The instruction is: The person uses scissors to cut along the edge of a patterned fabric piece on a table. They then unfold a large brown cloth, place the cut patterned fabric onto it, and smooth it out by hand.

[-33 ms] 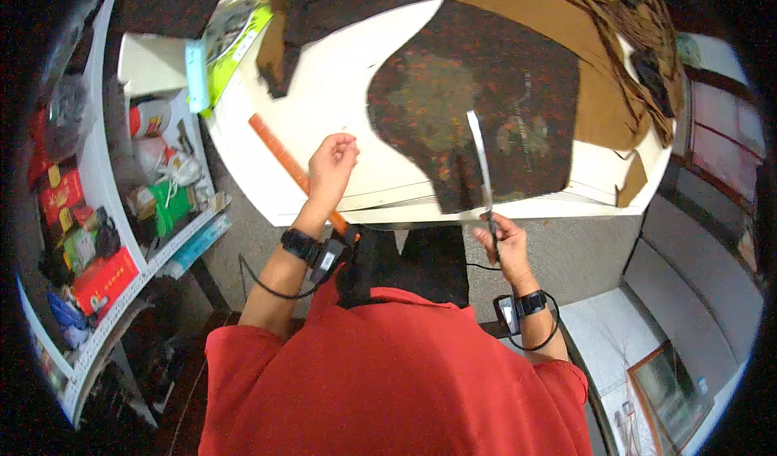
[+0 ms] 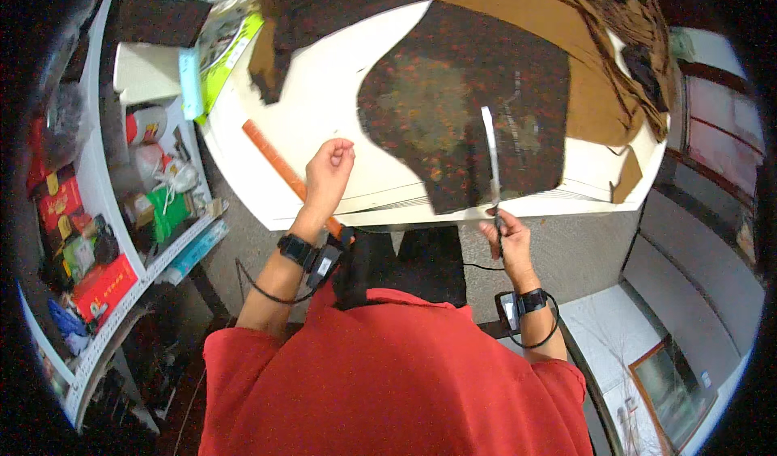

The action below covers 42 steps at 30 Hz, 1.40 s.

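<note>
White table (image 2: 340,124) with a rounded outline fills the upper middle of the view; grey floor shows below its near edge. Draped over the far and right part of the table: large tan-brown cloth (image 2: 518,3), its folds bunched at the upper right. Lying flat on the table nearer the person: dark mottled fabric piece (image 2: 461,100), brown-black with reddish flecks, curved along its left side, its lower edge reaching the table's near edge. White shelving unit (image 2: 105,213) runs down the left side, crowded with red boxes, a green packet, bottles and bags; contents too small to tell apart further.

Person in a red shirt (image 2: 388,375), seen from above, both forearms reaching forward, a dark strap with a small device on each wrist.

Long orange ruler (image 2: 275,161) lies diagonally on the table's left part, its near end passing under the left wrist and over the table edge.

Long narrow silver blade (image 2: 490,156), likely scissors or shears, stands over the dark fabric, pointing away from the person, handle at the table's near edge.

Right hand (image 2: 503,233) is closed round the blade's handle, just at the table edge. Left hand (image 2: 328,173) rests on bare white table just right of the ruler, fingers curled loosely inward, holding nothing visible.
</note>
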Available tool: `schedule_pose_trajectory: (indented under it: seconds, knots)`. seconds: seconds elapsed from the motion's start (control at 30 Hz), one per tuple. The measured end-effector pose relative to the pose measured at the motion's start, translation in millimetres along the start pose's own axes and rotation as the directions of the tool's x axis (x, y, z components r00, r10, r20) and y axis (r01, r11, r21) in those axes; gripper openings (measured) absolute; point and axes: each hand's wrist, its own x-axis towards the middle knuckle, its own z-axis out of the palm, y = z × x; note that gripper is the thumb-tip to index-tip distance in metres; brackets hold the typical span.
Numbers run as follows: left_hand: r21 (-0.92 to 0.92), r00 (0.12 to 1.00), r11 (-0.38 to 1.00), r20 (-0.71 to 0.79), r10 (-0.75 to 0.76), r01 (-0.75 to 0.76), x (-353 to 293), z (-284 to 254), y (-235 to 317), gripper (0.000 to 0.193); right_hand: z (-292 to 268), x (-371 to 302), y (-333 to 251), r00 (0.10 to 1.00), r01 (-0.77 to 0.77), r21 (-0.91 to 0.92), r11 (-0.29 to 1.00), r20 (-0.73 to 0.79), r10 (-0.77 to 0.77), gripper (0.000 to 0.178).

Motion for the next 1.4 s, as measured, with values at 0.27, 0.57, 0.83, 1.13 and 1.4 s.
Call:
schedule_pose_trajectory:
  seconds: [0.27, 0.57, 0.83, 1.13, 1.4]
  knots:
    - [0.148, 0.617, 0.720, 0.648, 0.447, -0.678, -33, 84, 50, 0.019, -142, 89, -27, 0.925, 0.133, -0.169, 0.977, -0.332, -0.184, 0.045]
    - [0.298, 0.507, 0.485, 0.770, 0.388, -0.823, -31, 111, 56, 0.018, -213, 154, -31, 0.891, 0.040, -0.682, 0.730, -0.306, -0.335, 0.062]
    - [0.408, 0.604, 0.473, 0.687, 0.404, -0.781, -42, 117, 70, 0.013, -213, 142, -47, 0.928, 0.044, -0.907, 0.420, -0.118, -0.353, 0.061]
    - [0.416, 0.743, 0.616, 0.383, 0.549, -0.669, -34, 106, 108, 0.014, -194, 119, -36, 0.765, 0.143, -0.955, 0.261, -0.061, -0.641, 0.049]
    - [0.408, 0.775, 0.659, 0.330, 0.539, -0.632, -33, 105, 108, 0.015, -110, 80, -32, 0.484, 0.760, -0.637, 0.128, 0.424, -0.766, 0.046]
